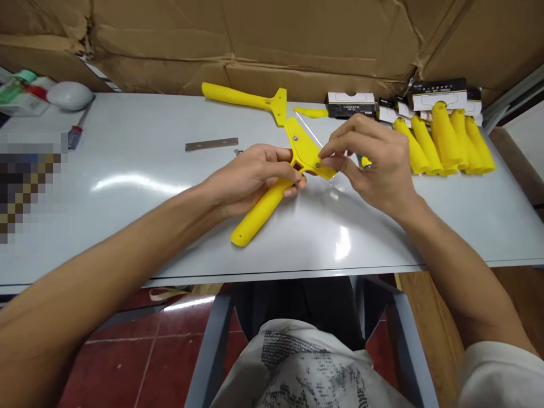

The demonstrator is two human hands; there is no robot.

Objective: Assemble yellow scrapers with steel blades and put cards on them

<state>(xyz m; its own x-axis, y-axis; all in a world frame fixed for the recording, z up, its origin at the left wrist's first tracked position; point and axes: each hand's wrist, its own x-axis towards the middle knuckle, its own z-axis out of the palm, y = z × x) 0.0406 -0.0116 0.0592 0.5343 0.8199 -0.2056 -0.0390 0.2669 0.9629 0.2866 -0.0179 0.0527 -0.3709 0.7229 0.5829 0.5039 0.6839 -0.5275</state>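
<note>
A yellow scraper (pixel 266 209) is tilted above the table, its wide head up and to the right. My left hand (pixel 259 175) is closed around its neck, where handle and head meet. Two screws show on the head: an upper screw (pixel 296 138) and a lower screw (pixel 318 165). At the lower one, my right hand (pixel 372 161) has thumb and forefinger pinched together; the fingertips partly hide that corner. A straight blade (pixel 211 144) lies flat to the left, and small metal screws (pixel 238 152) sit beside my left hand.
Behind lies another yellow scraper handle (pixel 238 96), with a yellow piece (pixel 311 113) near a black-and-white box (pixel 351 105). Several yellow handles (pixel 446 141) stick out of boxes at the right. A screwdriver (pixel 75 136) and white rounded object (pixel 70 95) are at the left. Cardboard (pixel 297 39) lines the back.
</note>
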